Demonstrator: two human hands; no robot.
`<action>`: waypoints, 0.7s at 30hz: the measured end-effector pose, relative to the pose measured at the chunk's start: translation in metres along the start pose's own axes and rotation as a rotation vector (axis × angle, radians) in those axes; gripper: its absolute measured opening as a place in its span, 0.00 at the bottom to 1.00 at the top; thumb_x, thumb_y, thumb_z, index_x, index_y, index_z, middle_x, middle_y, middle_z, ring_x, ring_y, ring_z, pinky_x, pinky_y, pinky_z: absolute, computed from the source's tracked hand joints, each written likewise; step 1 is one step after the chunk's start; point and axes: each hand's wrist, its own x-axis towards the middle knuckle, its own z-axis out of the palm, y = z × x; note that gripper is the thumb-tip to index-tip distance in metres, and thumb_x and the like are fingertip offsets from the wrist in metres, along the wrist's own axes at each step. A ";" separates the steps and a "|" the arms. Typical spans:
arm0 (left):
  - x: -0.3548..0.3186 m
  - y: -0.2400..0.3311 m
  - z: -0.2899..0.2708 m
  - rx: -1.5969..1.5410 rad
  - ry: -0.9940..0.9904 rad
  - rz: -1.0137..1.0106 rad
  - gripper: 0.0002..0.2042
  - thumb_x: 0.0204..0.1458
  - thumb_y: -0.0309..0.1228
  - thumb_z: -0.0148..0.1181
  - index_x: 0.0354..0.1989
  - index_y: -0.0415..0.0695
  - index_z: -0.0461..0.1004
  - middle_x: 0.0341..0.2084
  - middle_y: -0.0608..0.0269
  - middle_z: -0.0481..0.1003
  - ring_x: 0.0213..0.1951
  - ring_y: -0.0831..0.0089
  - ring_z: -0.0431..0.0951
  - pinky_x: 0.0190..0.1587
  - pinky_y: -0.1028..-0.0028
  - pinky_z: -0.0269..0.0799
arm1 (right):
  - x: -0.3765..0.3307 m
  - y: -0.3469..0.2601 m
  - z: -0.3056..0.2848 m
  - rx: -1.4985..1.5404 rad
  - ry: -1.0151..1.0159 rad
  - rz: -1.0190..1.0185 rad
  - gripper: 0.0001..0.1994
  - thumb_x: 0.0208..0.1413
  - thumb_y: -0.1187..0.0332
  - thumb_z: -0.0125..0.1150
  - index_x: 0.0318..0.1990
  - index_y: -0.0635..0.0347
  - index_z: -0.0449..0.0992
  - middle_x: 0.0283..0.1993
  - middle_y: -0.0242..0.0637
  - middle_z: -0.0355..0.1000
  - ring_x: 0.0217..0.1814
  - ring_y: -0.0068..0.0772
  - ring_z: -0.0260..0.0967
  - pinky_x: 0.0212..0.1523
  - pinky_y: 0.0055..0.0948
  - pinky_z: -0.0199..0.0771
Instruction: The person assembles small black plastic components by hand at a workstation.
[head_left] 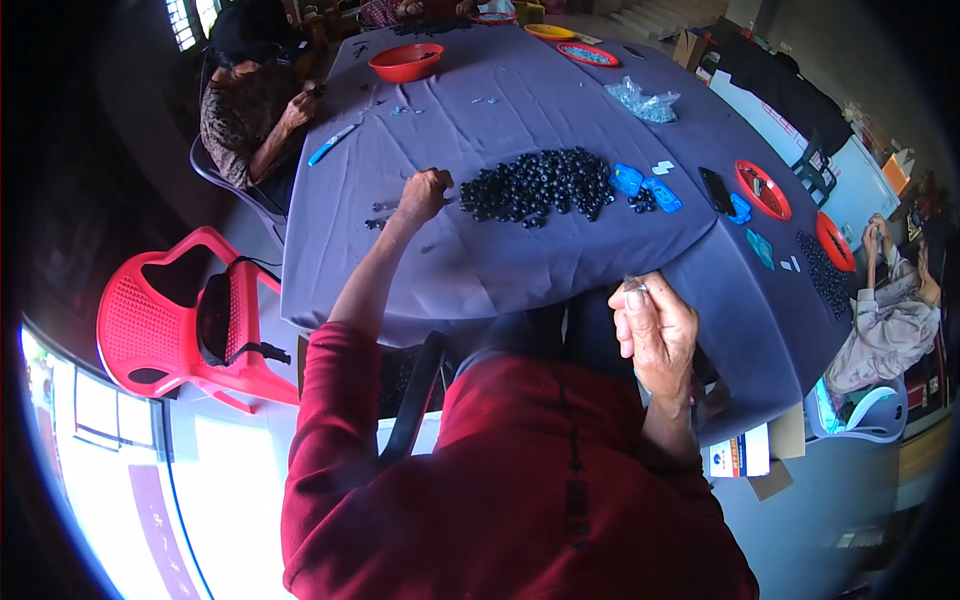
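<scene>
My left hand (pixel 427 193) reaches over the table with its fingers curled together, just left of a heap of small round black parts (pixel 540 185). Whatever those fingers hold, if anything, is too small to make out. Nearer to me, past the table's front edge, my right hand (pixel 655 335) is closed, with thumb and forefinger pinching a small shiny piece (pixel 634 285). A few more small dark pieces (pixel 378 215) lie on the cloth left of my left hand. Two blue plastic pieces (pixel 627 180) lie at the heap's right side.
A grey cloth (pixel 480 275) covers the table. On it are a red basin (pixel 406 63), a blue marker (pixel 332 145), a clear bag (pixel 643 101), a black phone (pixel 716 189) and red trays (pixel 763 190). Other people sit at left and right. A pink chair (pixel 190 310) stands left.
</scene>
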 end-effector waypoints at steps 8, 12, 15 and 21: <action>0.022 0.012 0.021 -0.059 -0.113 0.002 0.10 0.40 0.18 0.47 0.28 0.46 0.73 0.26 0.53 0.73 0.31 0.56 0.74 0.33 0.65 0.70 | 0.000 0.005 0.006 -0.054 -0.013 -0.082 0.12 0.58 0.66 0.45 0.27 0.66 0.66 0.17 0.28 0.61 0.14 0.12 0.53 0.14 0.13 0.52; 0.027 -0.003 0.035 -0.015 -0.161 0.092 0.06 0.40 0.20 0.49 0.24 0.45 0.71 0.23 0.53 0.73 0.29 0.55 0.73 0.30 0.64 0.68 | -0.001 0.004 0.008 -0.042 -0.012 -0.091 0.12 0.58 0.66 0.45 0.27 0.66 0.67 0.16 0.28 0.60 0.14 0.11 0.53 0.14 0.13 0.52; 0.030 -0.008 0.038 -0.080 -0.133 0.091 0.03 0.40 0.22 0.52 0.24 0.44 0.71 0.22 0.52 0.72 0.28 0.55 0.73 0.29 0.63 0.67 | 0.000 0.004 0.010 -0.064 -0.019 -0.088 0.12 0.58 0.65 0.45 0.27 0.65 0.67 0.14 0.27 0.59 0.13 0.11 0.52 0.14 0.13 0.52; 0.028 0.003 0.040 0.028 -0.135 -0.009 0.03 0.43 0.29 0.50 0.26 0.44 0.66 0.23 0.52 0.73 0.28 0.51 0.73 0.29 0.59 0.67 | 0.001 0.016 0.013 -0.054 -0.032 -0.088 0.13 0.58 0.63 0.46 0.27 0.65 0.67 0.15 0.27 0.59 0.14 0.10 0.53 0.13 0.13 0.52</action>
